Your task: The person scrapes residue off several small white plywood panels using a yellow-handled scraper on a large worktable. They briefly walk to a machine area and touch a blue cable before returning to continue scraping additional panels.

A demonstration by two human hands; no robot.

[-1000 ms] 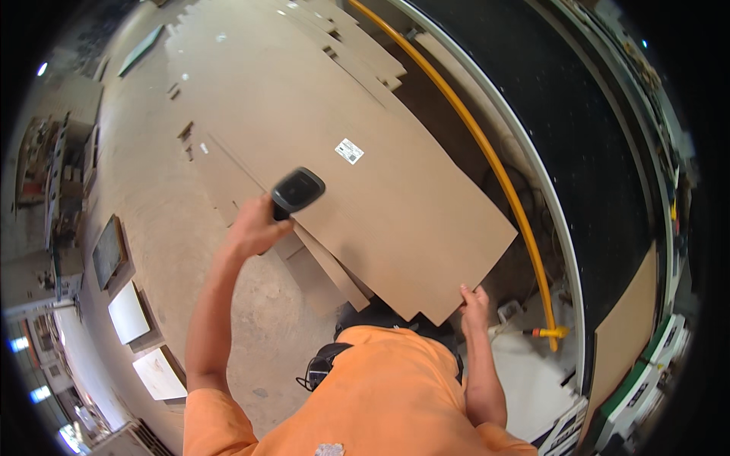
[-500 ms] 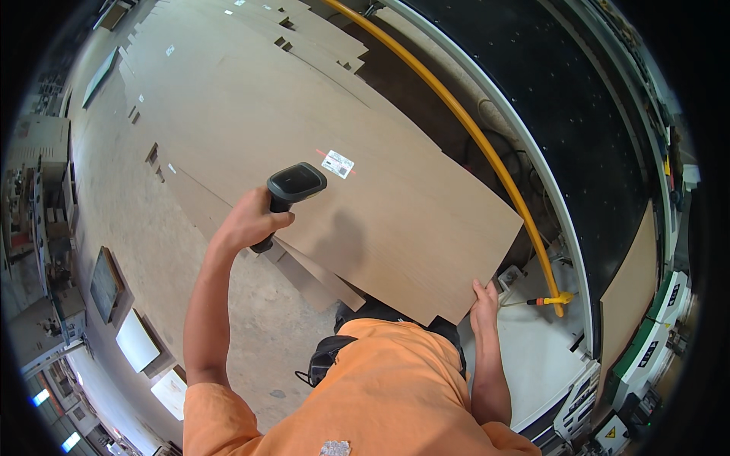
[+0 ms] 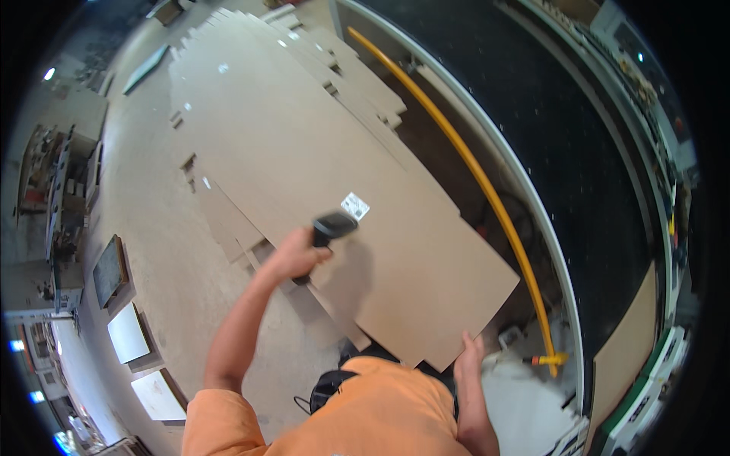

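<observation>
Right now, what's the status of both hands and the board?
Left hand gripping scanner. Right hand holding board by its edge. Label largely visible, scanner close below in view.

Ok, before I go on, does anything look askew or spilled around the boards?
Yes: beyond the left hand, lower boards jut out unevenly past the left edge of the top board, so the pile looks poorly squared. I see no spill; fine damage is too small to tell.
</observation>
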